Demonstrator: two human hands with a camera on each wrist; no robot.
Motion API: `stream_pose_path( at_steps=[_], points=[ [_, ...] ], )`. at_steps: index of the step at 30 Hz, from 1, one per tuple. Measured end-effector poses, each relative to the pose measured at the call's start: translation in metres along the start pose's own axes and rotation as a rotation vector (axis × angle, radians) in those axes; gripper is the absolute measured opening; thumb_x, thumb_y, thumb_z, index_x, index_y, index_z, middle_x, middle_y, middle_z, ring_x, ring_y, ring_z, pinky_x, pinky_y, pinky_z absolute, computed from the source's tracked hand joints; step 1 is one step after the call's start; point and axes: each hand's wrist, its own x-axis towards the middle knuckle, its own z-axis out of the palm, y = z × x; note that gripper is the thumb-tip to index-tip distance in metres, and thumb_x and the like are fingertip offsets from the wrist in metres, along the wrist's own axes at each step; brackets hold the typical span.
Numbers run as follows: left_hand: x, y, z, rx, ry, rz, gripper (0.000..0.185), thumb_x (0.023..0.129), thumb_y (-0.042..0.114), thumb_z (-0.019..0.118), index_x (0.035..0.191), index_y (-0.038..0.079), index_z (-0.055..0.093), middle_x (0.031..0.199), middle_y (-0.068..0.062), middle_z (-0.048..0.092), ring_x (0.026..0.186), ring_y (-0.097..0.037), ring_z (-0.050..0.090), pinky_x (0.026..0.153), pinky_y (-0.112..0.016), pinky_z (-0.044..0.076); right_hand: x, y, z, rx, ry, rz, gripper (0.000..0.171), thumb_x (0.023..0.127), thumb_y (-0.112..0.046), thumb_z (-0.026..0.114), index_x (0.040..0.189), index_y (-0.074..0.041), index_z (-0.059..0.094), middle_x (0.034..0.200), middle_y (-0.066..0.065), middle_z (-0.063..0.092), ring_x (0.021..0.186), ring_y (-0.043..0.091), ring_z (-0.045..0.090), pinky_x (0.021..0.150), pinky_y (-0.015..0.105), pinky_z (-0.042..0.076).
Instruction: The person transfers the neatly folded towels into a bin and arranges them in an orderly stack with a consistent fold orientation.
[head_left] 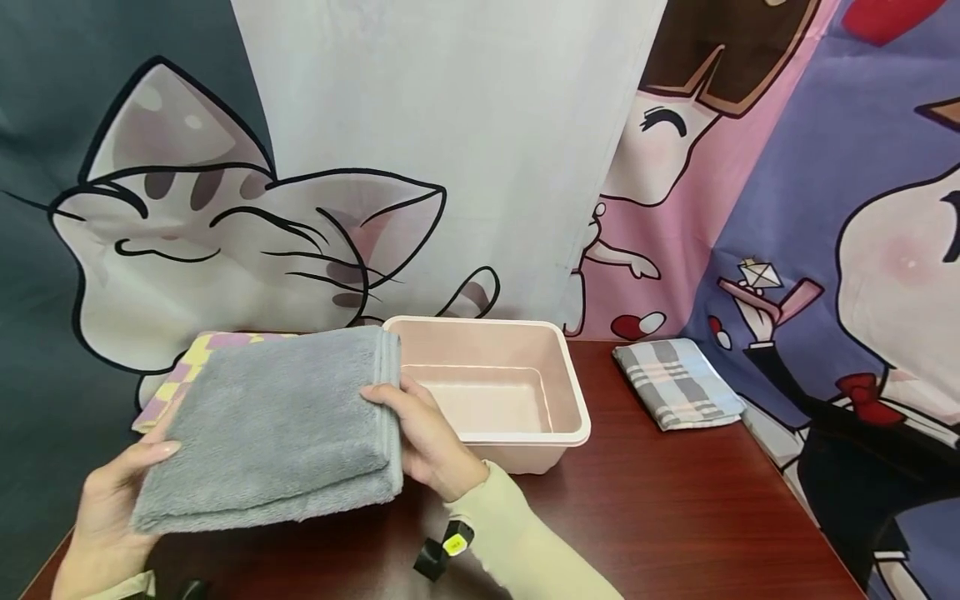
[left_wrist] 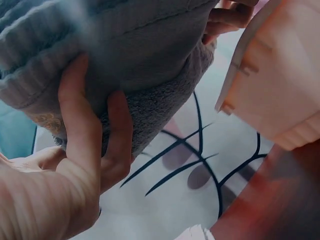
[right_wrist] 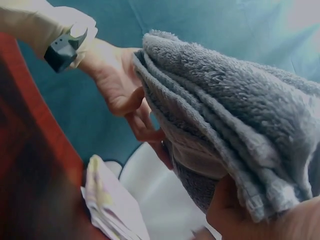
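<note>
A folded grey towel (head_left: 277,425), thick and fluffy, is held up over the left part of the table, tilted so its top face shows. My left hand (head_left: 108,508) grips its near left corner, thumb on top and fingers underneath, as the left wrist view shows beneath the towel (left_wrist: 150,45). On the opposite side, my right hand (head_left: 435,446) holds the right edge, thumb above and the other fingers partly hidden. Stacked fold layers of the towel (right_wrist: 225,120) face the right wrist camera. Just beyond the right hand stands a pale pink plastic bin (head_left: 517,458).
A yellow and purple checkered cloth (head_left: 168,400) lies folded behind the grey towel, partly covered by it. Toward the right edge of the brown table (head_left: 660,517) rests a folded grey plaid cloth (head_left: 678,383). A cartoon-printed curtain (head_left: 465,125) hangs behind the table.
</note>
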Motion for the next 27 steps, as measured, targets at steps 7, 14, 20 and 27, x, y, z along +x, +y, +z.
stream_pose_path(
  at_steps=[7, 14, 20, 27],
  points=[
    [0.034, -0.011, 0.0, 0.031, 0.004, -0.066, 0.062, 0.093, 0.004, -0.002, 0.146, 0.036, 0.004, 0.152, 0.007, 0.017, 0.132, -0.023, 0.031, 0.1, -0.042, 0.037, -0.006, -0.019, -0.02, -0.063, 0.085, 0.005, 0.037, 0.082, -0.019, 0.061, 0.116, -0.007, 0.054, 0.098, 0.008, 0.059, 0.079, 0.018, 0.06, 0.065, 0.032, 0.051],
    [0.059, -0.017, 0.002, 0.592, 0.306, -0.142, 0.057, 0.1, 0.007, 0.023, 0.146, 0.037, 0.01, 0.15, 0.021, 0.008, 0.132, -0.001, 0.019, 0.106, -0.024, 0.024, -0.011, -0.037, -0.044, -0.119, 0.166, 0.012, 0.037, 0.082, -0.02, 0.061, 0.115, -0.009, 0.052, 0.1, 0.007, 0.058, 0.083, 0.018, 0.057, 0.069, 0.033, 0.05],
    [0.088, -0.026, 0.002, 0.797, 0.383, -0.229, 0.066, 0.096, 0.003, 0.038, 0.146, 0.04, 0.014, 0.15, 0.008, -0.009, 0.109, 0.0, 0.044, 0.085, -0.02, 0.043, -0.015, -0.054, -0.065, -0.207, 0.224, -0.008, 0.038, 0.084, -0.02, 0.058, 0.12, -0.01, 0.05, 0.101, 0.007, 0.057, 0.083, 0.019, 0.058, 0.068, 0.034, 0.05],
    [0.121, -0.036, -0.005, 0.886, 0.362, -0.289, 0.075, 0.091, -0.001, 0.05, 0.148, 0.031, 0.014, 0.147, -0.01, 0.02, 0.107, -0.012, 0.055, 0.079, -0.031, 0.051, -0.018, -0.073, -0.087, -0.272, 0.313, -0.046, 0.034, 0.083, -0.019, 0.058, 0.114, -0.007, 0.053, 0.092, 0.007, 0.059, 0.074, 0.018, 0.06, 0.063, 0.034, 0.051]
  ],
)
